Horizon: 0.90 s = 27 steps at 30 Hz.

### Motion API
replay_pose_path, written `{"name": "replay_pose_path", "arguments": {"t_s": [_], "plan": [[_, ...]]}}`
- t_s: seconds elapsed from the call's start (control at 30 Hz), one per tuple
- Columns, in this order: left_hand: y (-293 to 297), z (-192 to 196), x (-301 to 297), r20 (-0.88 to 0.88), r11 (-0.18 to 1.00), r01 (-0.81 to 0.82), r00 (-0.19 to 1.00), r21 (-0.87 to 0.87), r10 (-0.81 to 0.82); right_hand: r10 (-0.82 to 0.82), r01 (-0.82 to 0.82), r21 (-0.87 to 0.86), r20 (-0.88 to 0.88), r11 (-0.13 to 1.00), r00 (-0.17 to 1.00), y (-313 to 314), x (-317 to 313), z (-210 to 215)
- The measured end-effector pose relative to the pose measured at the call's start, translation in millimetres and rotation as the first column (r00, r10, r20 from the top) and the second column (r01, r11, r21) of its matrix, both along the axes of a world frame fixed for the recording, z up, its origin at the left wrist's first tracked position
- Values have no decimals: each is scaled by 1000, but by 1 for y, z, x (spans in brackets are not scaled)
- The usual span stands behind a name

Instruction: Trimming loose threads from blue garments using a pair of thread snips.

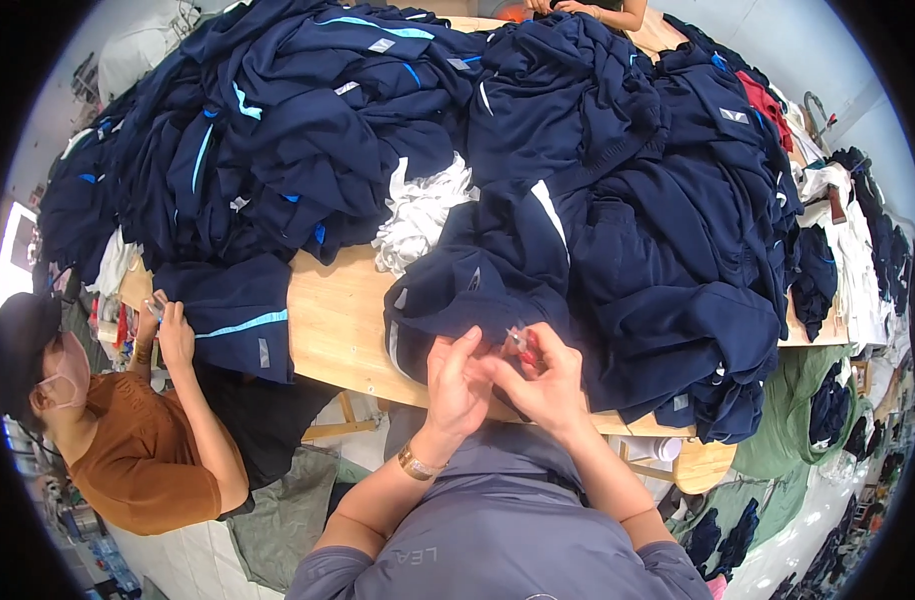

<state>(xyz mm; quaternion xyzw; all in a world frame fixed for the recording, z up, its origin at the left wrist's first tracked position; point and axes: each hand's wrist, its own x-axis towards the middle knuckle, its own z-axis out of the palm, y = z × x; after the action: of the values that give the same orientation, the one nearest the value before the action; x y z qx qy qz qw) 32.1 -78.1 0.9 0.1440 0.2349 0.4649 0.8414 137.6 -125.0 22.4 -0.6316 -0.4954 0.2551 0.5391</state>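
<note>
My right hand (550,385) is closed around small red-handled thread snips (526,350), their metal tip pointing up and away. Close beside it, my left hand (458,385) has its thumb raised apart from the fingers, its fingertips near the right hand's; no thing shows in it. Both hands hover over the near edge of a navy garment (468,305) with a white stripe, spread on the wooden table (333,310). Beyond that garment lies a heap of white fabric strips (423,210).
Large piles of navy clothing (278,140) cover the far side, and another navy pile (678,240) lies at right. At left, a co-worker in a brown shirt (153,455) handles a navy piece with a light-blue stripe (243,325). Another person's arms (618,14) show at the far edge. A green sack (793,410) stands at right.
</note>
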Motion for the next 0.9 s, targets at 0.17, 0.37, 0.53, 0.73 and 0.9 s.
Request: {"name": "replay_pose_path", "arguments": {"t_s": [0.17,0.37,0.53,0.73,0.9], "plan": [[4,-3,0,-1,993,-81,997,80,82,103,-109,-31,-149,994,984,-4,-5,3],[11,-1,-2,75,999,-13,997,-52,16,511,-536,-36,-256,843,821,-21,14,9],[9,-18,-7,98,996,64,993,68,-70,53,-50,-17,287,999,956,-10,12,-8],[8,-15,-4,59,1000,-3,998,28,1,-49,11,76,531,997,846,-8,16,-16],[6,-10,-3,30,994,10,999,112,-14,-10,-16,40,564,999,826,-9,18,-16]]}}
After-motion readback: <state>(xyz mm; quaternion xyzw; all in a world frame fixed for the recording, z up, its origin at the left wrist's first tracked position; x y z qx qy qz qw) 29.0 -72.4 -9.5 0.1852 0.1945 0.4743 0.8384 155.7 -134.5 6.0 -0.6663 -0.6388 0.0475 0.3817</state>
